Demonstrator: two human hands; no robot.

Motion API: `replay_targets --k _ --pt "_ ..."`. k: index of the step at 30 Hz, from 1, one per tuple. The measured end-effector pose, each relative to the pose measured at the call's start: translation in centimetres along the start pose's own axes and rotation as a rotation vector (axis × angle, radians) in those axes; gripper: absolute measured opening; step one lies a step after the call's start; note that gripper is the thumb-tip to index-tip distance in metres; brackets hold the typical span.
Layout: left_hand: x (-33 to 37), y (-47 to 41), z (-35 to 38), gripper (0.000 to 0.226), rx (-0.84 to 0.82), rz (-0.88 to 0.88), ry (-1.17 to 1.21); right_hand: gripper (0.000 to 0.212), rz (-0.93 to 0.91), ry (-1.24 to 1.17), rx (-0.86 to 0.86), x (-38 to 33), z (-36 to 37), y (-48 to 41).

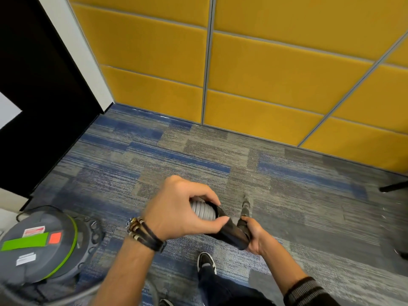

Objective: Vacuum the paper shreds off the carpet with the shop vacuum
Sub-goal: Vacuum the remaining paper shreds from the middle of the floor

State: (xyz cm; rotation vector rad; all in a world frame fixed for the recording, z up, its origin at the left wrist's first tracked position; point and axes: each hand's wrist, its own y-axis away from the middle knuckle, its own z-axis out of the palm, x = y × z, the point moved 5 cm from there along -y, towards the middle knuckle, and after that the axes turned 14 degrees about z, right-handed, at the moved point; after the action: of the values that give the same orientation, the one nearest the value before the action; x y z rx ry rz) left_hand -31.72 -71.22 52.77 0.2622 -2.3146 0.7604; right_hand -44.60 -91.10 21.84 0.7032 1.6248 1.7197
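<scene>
My left hand (178, 208) grips the grey ribbed vacuum hose (202, 209) where it enters a black cuff (229, 230). My right hand (254, 235) holds the lower end of that black cuff and the dark nozzle (246, 208), whose tip points at the carpet ahead. The shop vacuum (42, 246), grey with a green band and a red patch on its lid, stands on the floor at the lower left. The blue and grey carpet (176, 155) spreads in front; a few small white specks (384, 209) lie at the far right.
A yellow padded wall (265, 69) closes the far side. A dark door panel (33, 85) stands at the left. A black furniture leg (393, 186) reaches in at the right edge. My shoe (206, 261) is below the hands. A dark cable (28, 212) runs behind the vacuum.
</scene>
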Motion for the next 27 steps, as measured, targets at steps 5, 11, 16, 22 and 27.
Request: replay_targets --k 5,11,16,22,27 --pt "-0.7 3.2 -3.7 0.025 0.115 -0.081 -0.169 0.026 -0.026 0.097 0.017 -0.6 4.7 0.6" --pt "-0.6 5.6 -8.5 0.026 0.173 -0.143 -0.281 0.03 -0.018 0.265 -0.054 0.0 13.6 0.1" --pt "0.3 5.3 -12.2 0.027 0.145 -0.154 -0.308 0.044 0.138 0.205 -0.251 3.3 18.6 0.9" --pt "1.0 3.2 -13.5 0.026 0.148 -0.091 -0.314 0.043 0.168 0.212 -0.27 3.1 18.1 0.7" --pt "1.6 1.9 -14.0 0.034 0.139 -0.037 -0.42 0.035 0.22 0.15 -0.418 1.9 17.9 3.6"
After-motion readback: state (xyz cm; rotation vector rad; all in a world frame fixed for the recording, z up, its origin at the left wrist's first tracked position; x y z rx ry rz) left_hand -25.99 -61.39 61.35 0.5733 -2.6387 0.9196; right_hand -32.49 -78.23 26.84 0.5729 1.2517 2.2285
